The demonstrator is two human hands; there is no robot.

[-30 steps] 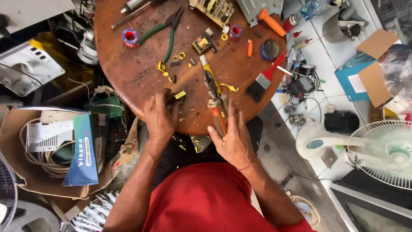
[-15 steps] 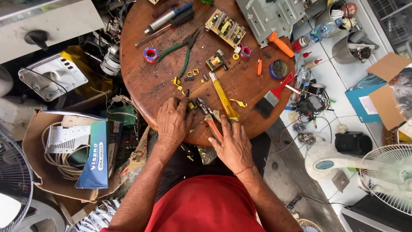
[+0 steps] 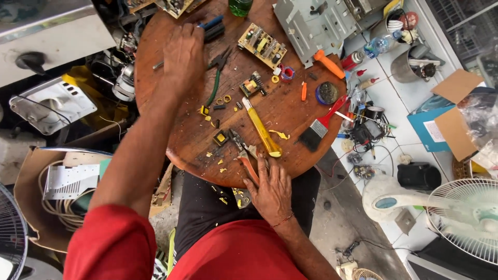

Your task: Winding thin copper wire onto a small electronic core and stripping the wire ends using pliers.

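**Reaching Across a Cluttered Round Workbench**

Stretching over the round wooden table (image 3: 187, 129), the left hand (image 3: 182, 52) lies at its far edge, fingers curled down onto a dark blue-handled tool (image 3: 211, 28); whether they actually grip it cannot be told from above. The right hand (image 3: 271, 189) rests flat on the table's near edge, fingers spread and holding nothing, its fingertips touching the orange handles of a pair of pliers (image 3: 244, 155).

Just beyond the right hand, toward the table's middle, a yellow utility knife (image 3: 262, 129) lies at a slant, its tip pointing at a small transformer (image 3: 251, 84). Green-handled pliers (image 3: 215, 78) sit just beside the left forearm, on the table's far half. A green circuit board (image 3: 262, 45) lies near the far rim, a red spool of tape (image 3: 286, 73) just beside it. At the table's right rim a paintbrush with a red handle (image 3: 321, 122) juts over the edge. Yellow scraps are scattered across the near half.
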